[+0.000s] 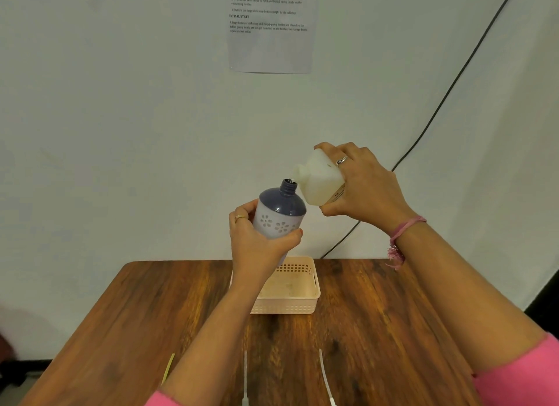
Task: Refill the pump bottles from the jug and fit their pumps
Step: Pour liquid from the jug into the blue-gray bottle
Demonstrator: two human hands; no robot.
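- While the pump bottle [279,212] is held tilted above the surface [151,309], its open neck is brought just under the mouth of the jug [320,179], so the pouring step is judged to be in hand.
- The bottle's lower body is gripped by the left hand [257,239], fingers and thumb curled round it.
- The jug is tipped neck-down toward the bottle and is clasped by the right hand [363,188], fingers wrapped over its top and thumb under it.
- Whether liquid is passing cannot be told; the mouths look nearly touching.
- Below the hands, a pale basket [302,303] is set on the surface.
- Nearer the camera, thin pump tubes [325,372] are laid on the wood, their heads cut off by the frame.
- Next, a steady tilt and aligned mouths would be called for, then a pump fitted into the neck.
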